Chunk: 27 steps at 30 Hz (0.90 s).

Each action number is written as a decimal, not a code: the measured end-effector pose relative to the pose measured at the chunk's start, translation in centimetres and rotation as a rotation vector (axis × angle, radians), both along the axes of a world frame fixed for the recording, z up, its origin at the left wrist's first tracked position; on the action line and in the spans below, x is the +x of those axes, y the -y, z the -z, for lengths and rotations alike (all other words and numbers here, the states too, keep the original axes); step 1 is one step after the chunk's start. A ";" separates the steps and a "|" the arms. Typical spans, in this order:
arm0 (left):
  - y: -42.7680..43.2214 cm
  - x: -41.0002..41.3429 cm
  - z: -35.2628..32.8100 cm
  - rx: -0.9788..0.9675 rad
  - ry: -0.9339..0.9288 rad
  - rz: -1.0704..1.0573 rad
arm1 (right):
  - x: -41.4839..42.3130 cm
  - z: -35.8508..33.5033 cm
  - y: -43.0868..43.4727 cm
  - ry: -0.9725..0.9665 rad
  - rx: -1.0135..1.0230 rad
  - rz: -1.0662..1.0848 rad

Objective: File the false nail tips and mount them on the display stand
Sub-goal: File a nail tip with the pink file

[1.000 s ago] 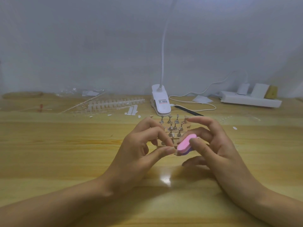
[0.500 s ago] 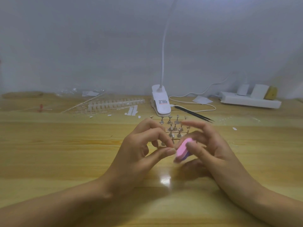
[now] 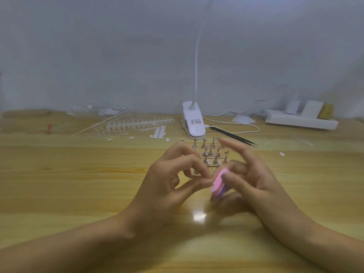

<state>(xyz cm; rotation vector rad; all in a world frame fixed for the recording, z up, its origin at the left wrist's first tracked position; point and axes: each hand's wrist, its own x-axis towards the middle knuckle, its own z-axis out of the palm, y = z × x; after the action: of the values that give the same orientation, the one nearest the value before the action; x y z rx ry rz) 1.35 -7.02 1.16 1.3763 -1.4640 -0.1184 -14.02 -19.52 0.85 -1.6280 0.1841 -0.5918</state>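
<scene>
My right hand (image 3: 254, 180) grips a small pink and purple nail file block (image 3: 218, 182) between thumb and fingers, just above the table. My left hand (image 3: 169, 186) pinches something tiny between thumb and forefinger right against the block; the nail tip itself is too small to make out. Behind both hands stands the display stand (image 3: 211, 154), a clear base with several small metal pegs, partly hidden by my fingers. Strips of false nail tips (image 3: 137, 124) lie at the back left.
A white clip lamp (image 3: 193, 125) stands behind the stand, its cable trailing right. Black tweezers (image 3: 234, 136) lie to its right. A white power strip (image 3: 301, 120) sits at the back right. A sheet of white adhesive tabs (image 3: 158, 133) and loose tips dot the wooden table (image 3: 69, 184).
My right hand has drawn the pink block down and toward me, tilting it more upright against the left fingertips. The left hand has stayed almost still.
</scene>
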 end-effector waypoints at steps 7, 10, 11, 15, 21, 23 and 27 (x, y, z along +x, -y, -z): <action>0.0 0.0 0.0 -0.003 0.016 -0.003 | -0.1 0.0 0.0 0.014 -0.017 0.033; -0.1 0.1 0.1 -0.010 0.058 -0.013 | 0.0 0.1 -0.4 -0.046 -0.030 -0.097; -0.1 0.0 0.1 -0.008 0.065 -0.013 | 0.0 0.1 -0.3 -0.027 -0.023 -0.065; -0.1 0.0 0.1 -0.002 0.060 -0.022 | -0.1 -0.1 0.0 -0.018 0.007 0.020; 0.0 -0.1 0.0 -0.008 0.099 -0.030 | 0.0 0.0 0.2 -0.007 0.023 0.067; 0.0 0.0 0.0 -0.012 0.087 -0.045 | 0.0 0.0 0.0 -0.051 0.006 -0.023; 0.0 -0.1 0.0 -0.015 0.124 -0.021 | 0.0 0.0 0.0 -0.028 0.022 0.031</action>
<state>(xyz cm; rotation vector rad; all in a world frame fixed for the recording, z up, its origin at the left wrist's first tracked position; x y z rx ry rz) 1.23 -6.98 1.16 1.4072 -1.5490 -0.0090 -14.04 -19.55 0.90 -1.6146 0.2361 -0.5894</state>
